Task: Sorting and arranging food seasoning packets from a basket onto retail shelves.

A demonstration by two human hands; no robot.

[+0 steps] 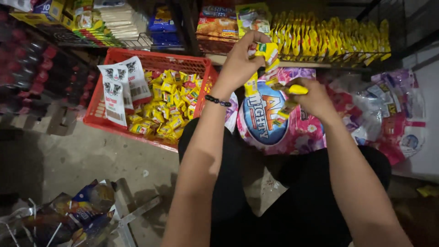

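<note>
My left hand (238,58) is raised and pinches the top of a strip of small yellow sachets (267,55). The strip hangs down to my right hand (315,98), which grips its lower sachets in front of a big pink and blue bag (274,130) lying before my knees. A dark bead bracelet sits on my left wrist. To the left stands a red plastic basket (98,107) holding several loose yellow sachets (167,107) and two white sachet strips (120,87).
A wire shelf rack (347,57) at the back carries hanging rows of yellow packets (329,39). Dark bottles with red caps (27,68) line the left. Clear-wrapped packs (388,114) lie at right. Torn wrappers and a bag (73,215) lie on the concrete floor.
</note>
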